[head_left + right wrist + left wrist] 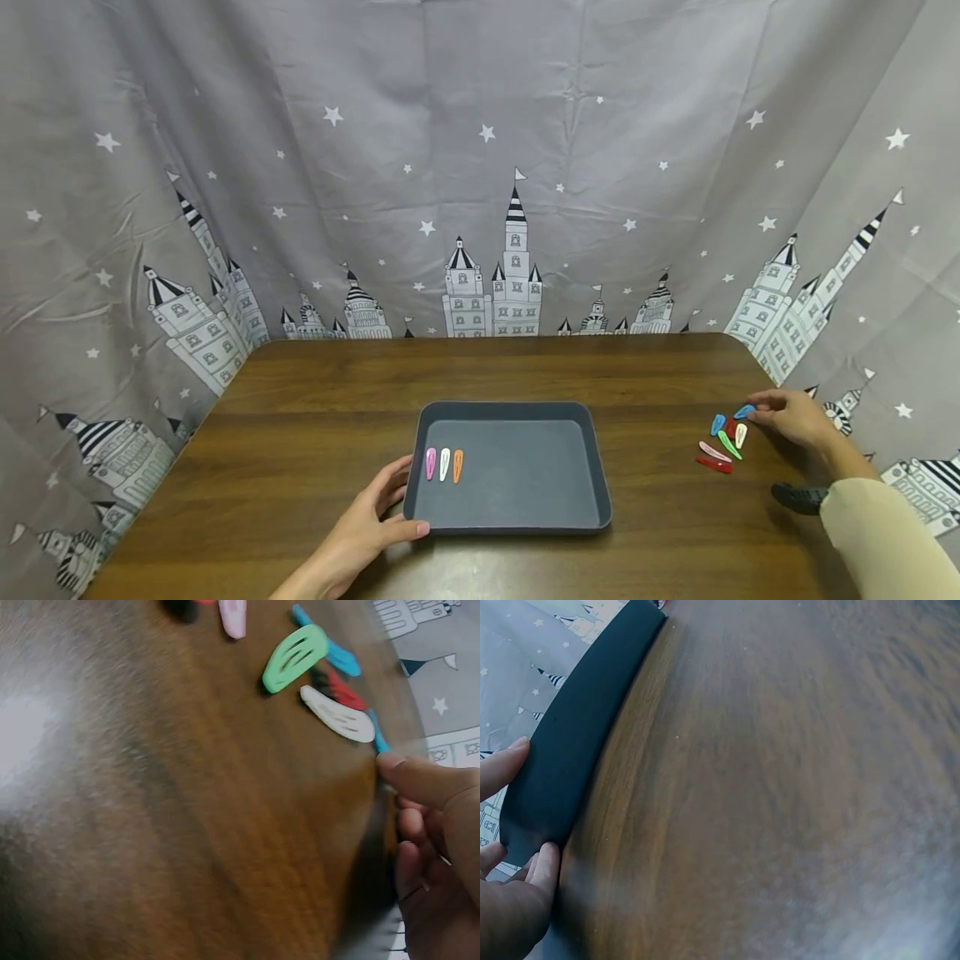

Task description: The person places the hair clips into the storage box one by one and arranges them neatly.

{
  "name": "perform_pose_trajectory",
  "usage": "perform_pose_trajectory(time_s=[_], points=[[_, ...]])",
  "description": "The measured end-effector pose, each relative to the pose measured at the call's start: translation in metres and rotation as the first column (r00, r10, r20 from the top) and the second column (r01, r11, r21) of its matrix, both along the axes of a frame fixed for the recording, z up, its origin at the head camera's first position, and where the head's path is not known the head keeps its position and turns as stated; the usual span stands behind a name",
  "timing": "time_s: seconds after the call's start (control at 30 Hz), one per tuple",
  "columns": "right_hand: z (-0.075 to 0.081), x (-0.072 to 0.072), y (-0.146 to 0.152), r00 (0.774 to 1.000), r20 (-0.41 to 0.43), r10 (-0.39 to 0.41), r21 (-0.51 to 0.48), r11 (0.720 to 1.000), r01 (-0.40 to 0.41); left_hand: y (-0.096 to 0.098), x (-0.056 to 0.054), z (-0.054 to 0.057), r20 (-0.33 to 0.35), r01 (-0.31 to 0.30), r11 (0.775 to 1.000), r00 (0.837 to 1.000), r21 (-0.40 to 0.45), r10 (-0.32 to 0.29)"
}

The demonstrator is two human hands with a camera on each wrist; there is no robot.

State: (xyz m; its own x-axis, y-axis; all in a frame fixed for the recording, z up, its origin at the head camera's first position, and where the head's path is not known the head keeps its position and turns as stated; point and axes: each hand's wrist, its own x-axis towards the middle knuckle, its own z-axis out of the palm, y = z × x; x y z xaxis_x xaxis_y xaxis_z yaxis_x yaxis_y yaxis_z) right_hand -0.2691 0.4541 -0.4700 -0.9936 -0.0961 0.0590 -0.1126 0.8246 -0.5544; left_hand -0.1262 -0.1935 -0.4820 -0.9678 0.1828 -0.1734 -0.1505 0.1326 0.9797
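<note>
At the front left corner of a dark grey tray (517, 527), my left hand (366, 515) grips the wall, thumb at the front and fingers along the left side. The left wrist view shows those fingers on the tray's dark wall (570, 735). Inside the tray, a pink hair clip (431, 463), a white one (445, 464) and an orange one (458, 466) lie in a row at the left. My right hand (797, 419) pinches one end of a blue hair clip (379, 733) at the pile on the right; its fingertips are partly hidden.
Near the right hand lie another blue clip (717, 425), a cream clip (741, 435), a green clip (729, 445), a pink clip (715, 452) and red clips (714, 465). A dark strap (799, 498) sits by the right sleeve. A grey castle-print curtain (480, 167) hangs behind the wooden table (315, 433).
</note>
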Motion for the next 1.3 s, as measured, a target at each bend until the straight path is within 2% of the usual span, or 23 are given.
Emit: perform_pose_trajectory(time_s=[0.13,0.43,0.67,0.93,1.07,1.3], points=[[-0.002,0.0,-0.002,1.0,-0.023,-0.015,0.02,1.0,0.016,0.001,-0.001,0.001,0.009,-0.001,1.0,1.0,0.004,0.001],[-0.007,-0.004,-0.004,0.999,-0.032,-0.024,-0.023,0.999,0.023,-0.001,0.0,0.001,0.006,-0.01,1.0,1.0,-0.001,0.01],[-0.01,-0.006,-0.01,0.995,-0.093,0.046,0.035,0.998,-0.043,-0.002,0.001,0.002,-0.002,-0.011,1.0,1.0,-0.017,0.011],[-0.011,-0.005,-0.004,0.993,-0.109,0.053,0.0,0.999,-0.053,-0.002,0.001,0.0,-0.001,0.006,1.0,1.0,-0.002,-0.006],[-0.005,-0.007,-0.005,0.994,-0.1,0.053,-0.017,0.998,-0.055,-0.001,0.0,-0.001,0.0,0.007,1.0,1.0,0.003,-0.007],[0.016,-0.014,-0.024,0.995,-0.072,0.063,-0.029,0.997,-0.065,-0.001,0.0,-0.001,-0.005,0.006,1.0,1.0,0.014,-0.006]])
